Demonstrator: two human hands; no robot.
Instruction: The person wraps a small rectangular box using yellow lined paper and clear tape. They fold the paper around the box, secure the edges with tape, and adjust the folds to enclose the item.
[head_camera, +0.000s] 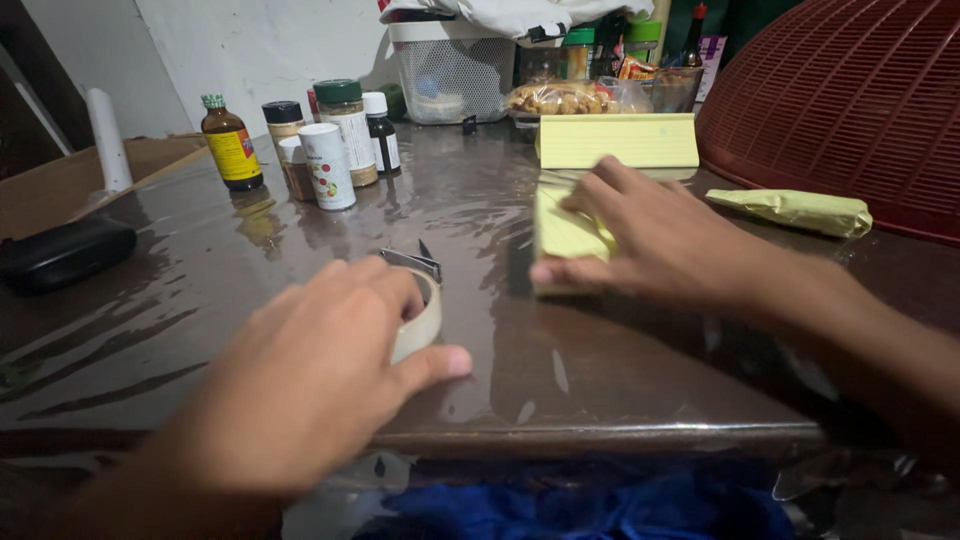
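Gleaming plastic-covered brown table (600, 400), cluttered.

The tabletop (300, 330) looks like dark wood under a glossy, wrinkled clear plastic sheet that mirrors the light. The tape roll (420, 325) is smooth, pale and translucent, with a metal cutter (412, 262) on it. The yellow pad (565, 235) is matt lined paper. The red dome cover (850, 110) is ribbed plastic mesh. The small wrapped packet (795, 210) has a crinkled, shiny wrapper.

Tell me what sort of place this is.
Probably a home kitchen or dining table: spice jars and sauce bottles stand at the back, beside a red mesh food cover and a bag of snacks.
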